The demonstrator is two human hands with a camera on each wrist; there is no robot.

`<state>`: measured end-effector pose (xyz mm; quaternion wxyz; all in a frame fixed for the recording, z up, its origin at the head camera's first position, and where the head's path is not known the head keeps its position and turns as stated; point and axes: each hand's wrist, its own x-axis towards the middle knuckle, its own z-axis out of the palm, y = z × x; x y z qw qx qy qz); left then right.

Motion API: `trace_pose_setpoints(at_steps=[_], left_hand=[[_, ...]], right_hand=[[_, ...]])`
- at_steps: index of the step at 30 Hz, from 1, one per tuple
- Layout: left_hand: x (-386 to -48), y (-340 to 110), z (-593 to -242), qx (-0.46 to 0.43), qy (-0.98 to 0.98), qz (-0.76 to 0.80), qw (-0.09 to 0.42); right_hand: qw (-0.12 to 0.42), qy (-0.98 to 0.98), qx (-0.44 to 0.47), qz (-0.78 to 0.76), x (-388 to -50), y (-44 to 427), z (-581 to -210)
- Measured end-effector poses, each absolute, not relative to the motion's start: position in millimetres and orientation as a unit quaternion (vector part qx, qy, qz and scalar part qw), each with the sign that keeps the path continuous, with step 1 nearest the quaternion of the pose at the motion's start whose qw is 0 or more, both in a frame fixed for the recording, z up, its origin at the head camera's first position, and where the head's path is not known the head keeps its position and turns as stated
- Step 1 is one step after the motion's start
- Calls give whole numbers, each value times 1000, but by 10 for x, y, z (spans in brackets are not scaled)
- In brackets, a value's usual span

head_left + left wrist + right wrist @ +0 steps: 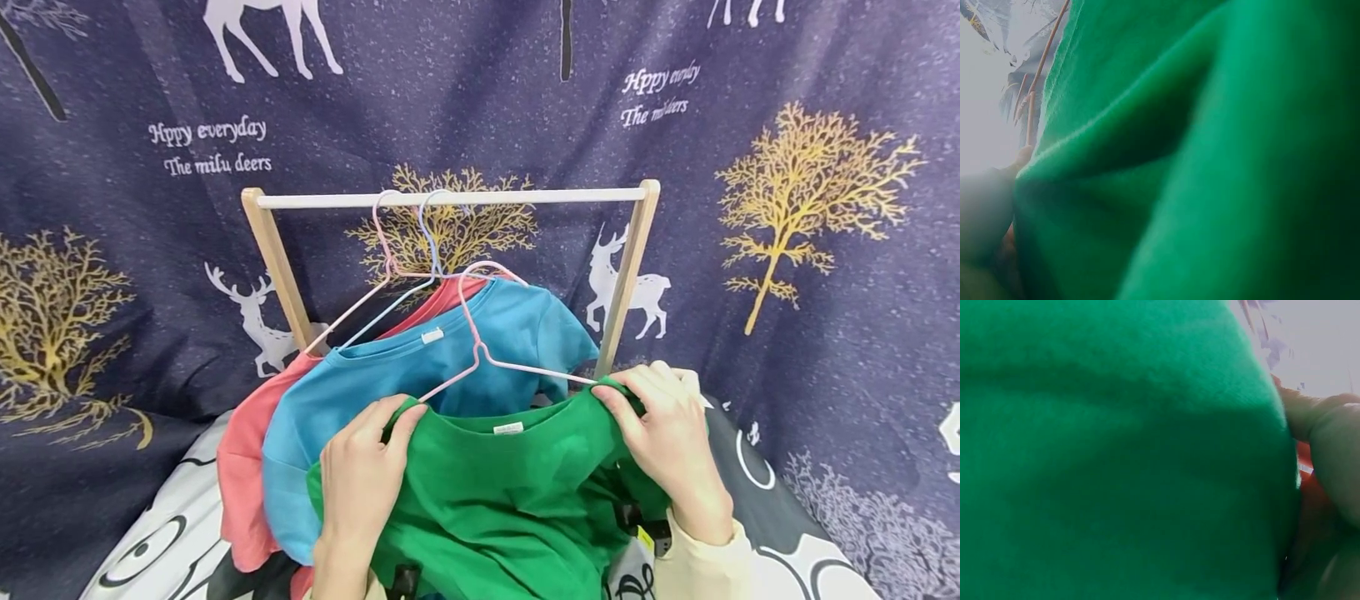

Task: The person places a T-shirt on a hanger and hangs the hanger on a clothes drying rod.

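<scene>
A green T-shirt (pixel 510 475) is stretched between my two hands, with a pink hanger (pixel 480 346) inside its neck opening. My left hand (pixel 363 479) pinches the left shoulder by the collar, thumb in front. At the other shoulder, my right hand (pixel 667 442) grips the cloth over the hanger's arm. The hook of this hanger stands free in front of the blue shirt. Green cloth (pixel 1129 137) fills most of the left wrist view, and the left hand shows dimly at its edge. In the right wrist view, the right thumb (pixel 1338 450) lies along the cloth's edge.
Behind stands a small rack with a white rail (pixel 525 197) and wooden posts (pixel 630 275). A blue T-shirt (pixel 397 367) and a coral-red shirt (pixel 247 467) hang there on hangers. A patterned dark curtain (pixel 480 100) hangs at the back; a printed cloth (pixel 161 533) lies below.
</scene>
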<state>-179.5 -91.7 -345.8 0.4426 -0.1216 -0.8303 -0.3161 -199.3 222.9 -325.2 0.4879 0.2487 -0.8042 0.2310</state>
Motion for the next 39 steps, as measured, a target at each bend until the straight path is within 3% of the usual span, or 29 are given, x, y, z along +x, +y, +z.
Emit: trace_pose_setpoints(at_steps=[15, 28, 39], left_hand=[[-1711, -1069, -3409, -117, -837, -283, 453], [-1686, -1259, -3430, -45, -835, -239, 493], [-1776, -1377, -3038, -149, -823, -206, 509]], right_hand=[[476, -812, 253, 226, -2032, 2444, -3296], [487, -806, 245, 229, -2248, 2258, -3385], [538, -788, 217, 208, -2740, 2106, -3268]])
